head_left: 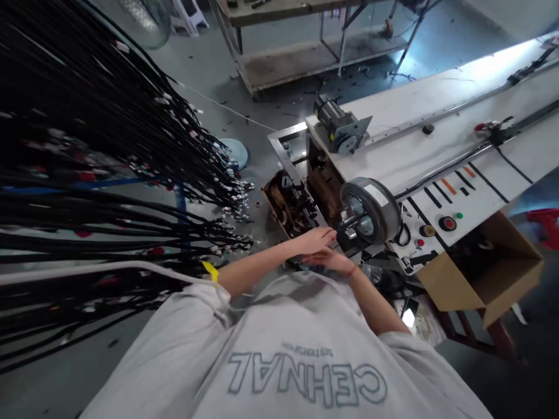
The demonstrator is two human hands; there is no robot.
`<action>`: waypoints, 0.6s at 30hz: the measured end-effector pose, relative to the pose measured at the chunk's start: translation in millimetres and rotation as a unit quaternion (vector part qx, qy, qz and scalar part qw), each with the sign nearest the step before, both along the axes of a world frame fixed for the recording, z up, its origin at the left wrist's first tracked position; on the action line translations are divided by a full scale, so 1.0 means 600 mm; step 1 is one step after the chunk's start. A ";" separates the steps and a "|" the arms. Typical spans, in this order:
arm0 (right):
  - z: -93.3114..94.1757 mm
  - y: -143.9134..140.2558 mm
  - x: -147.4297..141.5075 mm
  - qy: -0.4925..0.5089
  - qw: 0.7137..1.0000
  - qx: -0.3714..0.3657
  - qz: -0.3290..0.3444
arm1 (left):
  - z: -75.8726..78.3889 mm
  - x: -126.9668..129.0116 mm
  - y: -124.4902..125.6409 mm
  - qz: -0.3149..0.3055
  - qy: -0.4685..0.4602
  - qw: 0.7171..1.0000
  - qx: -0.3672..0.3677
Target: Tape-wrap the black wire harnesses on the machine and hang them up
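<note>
Far to the left of the grip, a dense rack of hanging black cables with small white and red connector ends is seen, well apart from both hands. The left hand is stretched forward with its fingertips pinched on a thin black cable. This cable runs rightward from the pinch into the round grey metal wheel with a white label, just beside the fingers. Directly below the left hand, the right hand is held with a red band at the wrist; whether it is closed on anything cannot be told, since its fingers are blurred. Right of the grip, a white control panel with a red button, green dot and orange stripes is seen, and below it an open brown cardboard box.
</note>
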State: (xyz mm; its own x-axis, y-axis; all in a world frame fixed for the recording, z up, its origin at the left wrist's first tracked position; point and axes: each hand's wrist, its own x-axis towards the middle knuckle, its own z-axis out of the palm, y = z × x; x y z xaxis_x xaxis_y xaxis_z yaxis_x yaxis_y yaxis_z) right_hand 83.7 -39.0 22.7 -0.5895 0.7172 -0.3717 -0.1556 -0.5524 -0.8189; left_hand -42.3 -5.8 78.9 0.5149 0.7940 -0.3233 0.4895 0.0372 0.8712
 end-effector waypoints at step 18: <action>0.039 0.058 0.053 0.091 0.959 -0.067 -0.259 | -0.043 -0.076 -0.102 0.112 0.008 0.994 0.000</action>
State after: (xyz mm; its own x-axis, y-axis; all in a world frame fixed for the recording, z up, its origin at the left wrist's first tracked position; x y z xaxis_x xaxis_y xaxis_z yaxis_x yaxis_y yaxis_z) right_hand 115.6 -4.4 45.8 -0.2307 0.8847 -0.4051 -0.5715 -0.4602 -0.6794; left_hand -87.7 -66.8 53.2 0.3207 0.8879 -0.3297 0.4832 0.1460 0.8632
